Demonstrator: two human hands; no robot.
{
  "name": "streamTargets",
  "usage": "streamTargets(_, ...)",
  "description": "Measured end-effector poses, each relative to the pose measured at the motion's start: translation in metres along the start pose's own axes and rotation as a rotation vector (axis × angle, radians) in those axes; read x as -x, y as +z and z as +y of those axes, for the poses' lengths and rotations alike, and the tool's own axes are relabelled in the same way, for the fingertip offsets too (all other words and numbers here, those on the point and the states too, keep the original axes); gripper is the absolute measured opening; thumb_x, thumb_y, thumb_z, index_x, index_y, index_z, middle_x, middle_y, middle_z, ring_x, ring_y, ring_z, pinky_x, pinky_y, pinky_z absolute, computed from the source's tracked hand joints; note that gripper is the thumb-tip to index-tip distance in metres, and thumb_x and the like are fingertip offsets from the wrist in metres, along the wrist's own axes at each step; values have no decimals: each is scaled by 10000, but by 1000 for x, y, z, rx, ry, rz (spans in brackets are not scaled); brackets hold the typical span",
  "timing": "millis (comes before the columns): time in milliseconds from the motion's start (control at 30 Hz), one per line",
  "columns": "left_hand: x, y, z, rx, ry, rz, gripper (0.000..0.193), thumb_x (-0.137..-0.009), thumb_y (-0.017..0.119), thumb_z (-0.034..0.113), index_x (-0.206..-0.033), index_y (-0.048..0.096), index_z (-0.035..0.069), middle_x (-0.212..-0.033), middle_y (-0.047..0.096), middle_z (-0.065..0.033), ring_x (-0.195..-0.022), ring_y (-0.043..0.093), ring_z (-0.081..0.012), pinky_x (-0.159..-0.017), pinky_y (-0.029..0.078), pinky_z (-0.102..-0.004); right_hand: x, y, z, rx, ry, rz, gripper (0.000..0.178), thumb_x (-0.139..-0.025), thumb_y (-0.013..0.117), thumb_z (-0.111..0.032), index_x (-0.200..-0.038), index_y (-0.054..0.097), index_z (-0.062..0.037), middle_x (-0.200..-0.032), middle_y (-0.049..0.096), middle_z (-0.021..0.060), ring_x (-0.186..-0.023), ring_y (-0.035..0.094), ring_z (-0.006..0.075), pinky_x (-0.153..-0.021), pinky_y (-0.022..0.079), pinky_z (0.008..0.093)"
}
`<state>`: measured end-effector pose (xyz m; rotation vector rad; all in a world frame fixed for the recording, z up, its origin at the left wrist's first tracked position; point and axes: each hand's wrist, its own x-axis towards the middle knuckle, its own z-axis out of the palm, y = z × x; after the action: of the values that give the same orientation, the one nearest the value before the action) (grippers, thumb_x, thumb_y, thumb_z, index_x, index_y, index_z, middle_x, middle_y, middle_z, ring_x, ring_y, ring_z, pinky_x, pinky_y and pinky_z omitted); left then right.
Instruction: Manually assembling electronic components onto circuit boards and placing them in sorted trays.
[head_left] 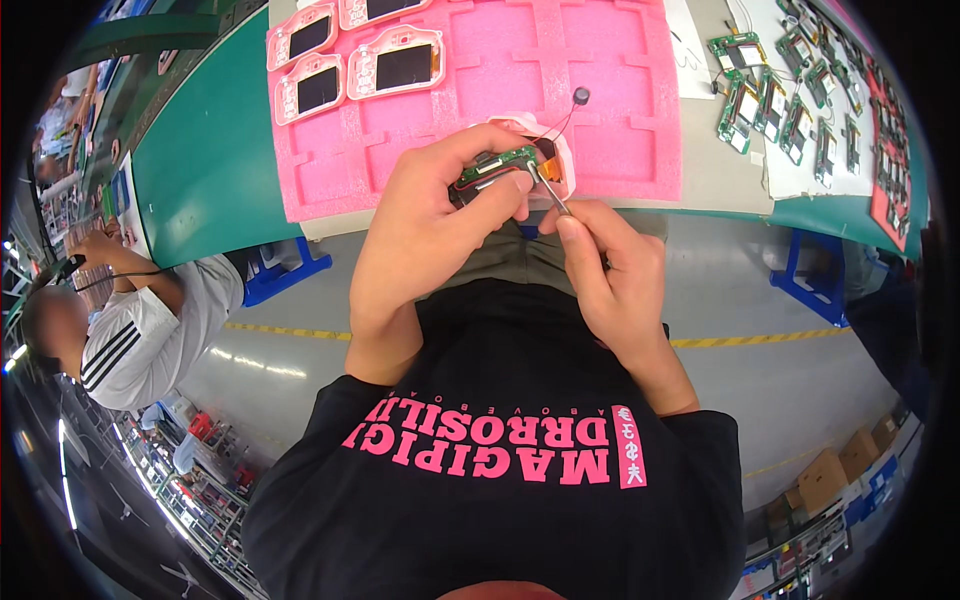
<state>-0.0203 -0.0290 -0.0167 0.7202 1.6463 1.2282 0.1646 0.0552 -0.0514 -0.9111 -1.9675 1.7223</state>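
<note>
My left hand [440, 215] is closed round a green circuit board [512, 160], held above the near edge of a pink foam tray [600, 120]. In my right hand [612, 255] is a slim metal tweezers-like tool [549, 188], its tip at the board's right end beside an orange ribbon cable [549, 170]. A pale pink casing [567, 160] lies just behind, partly hidden by my hands. Thin wires run from there to a small round black part [581, 96] on the foam. Whether the tip grips anything is too small to tell.
Several pink casings with dark screens [404, 68] sit in the tray's far left pockets. Green boards with wires [770, 100] lie on a white sheet at right, beside a red tray of boards [888, 150]. At far left another person [150, 320] works at the green table [200, 170].
</note>
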Motion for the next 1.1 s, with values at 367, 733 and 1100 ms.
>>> streamTargets(367, -1, 1, -4, 11, 19, -3, 279, -1004, 674, 51, -1278, 710, 14, -810, 711, -41, -624, 533, -50, -534, 404, -167, 0, 0, 2, -25, -5, 6, 81, -1019, 673, -17, -1036, 750, -37, -682, 588, -11, -551, 424, 108, -527, 356, 279)
streamTargets(733, 2, 2, -8, -13, 23, 6, 276, -1002, 686, 55, -1274, 709, 17, -797, 707, -35, -618, 535, -51, -528, 402, -167, 4, -2, 5, 25, 12, -7, 78, -1019, 670, -15, -1031, 744, -36, -706, 611, -16, -551, 430, 108, -531, 365, 274)
streamTargets(1100, -5, 14, -9, -35, 172, 100, 103, -893, 735, 49, -990, 739, 17, -882, 719, -36, -716, 614, -126, -671, 509, -255, 0, -6, -5, 57, 39, -19, 111, -1007, 668, -51, -1018, 771, -12, -697, 652, 17, -556, 474, 151, -553, 413, 285)
